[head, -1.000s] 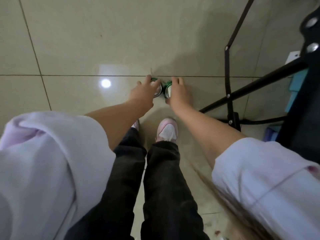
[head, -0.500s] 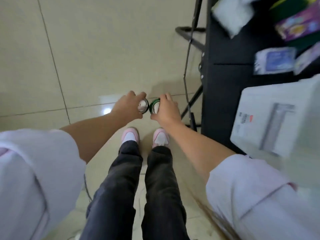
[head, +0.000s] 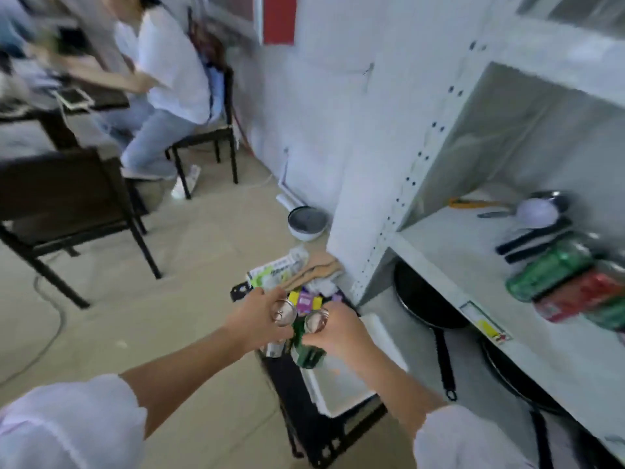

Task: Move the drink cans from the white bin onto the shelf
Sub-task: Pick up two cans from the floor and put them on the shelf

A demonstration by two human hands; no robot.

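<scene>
My left hand [head: 258,319] grips a drink can, whose silver top [head: 283,312] faces the camera. My right hand [head: 341,333] grips a green drink can [head: 306,350] with its silver top beside the other. Both cans are held side by side above the white bin [head: 341,384], which rests on a black cart [head: 304,421]. To the right stands the white shelf [head: 449,262]. On it, at the right edge, lie a green can [head: 548,270] and a red can [head: 581,296] on their sides.
Black frying pans [head: 429,309] sit below the shelf board; a ladle [head: 537,213] and dark utensils lie on it. A small pot [head: 307,222] and packets [head: 280,269] are on the floor. A seated person [head: 162,79], chairs [head: 67,204] and a desk are at the left.
The view swung up from the floor and my feet to the cart, bin and shelf. Both hands still hold their cans side by side, now over the white bin.
</scene>
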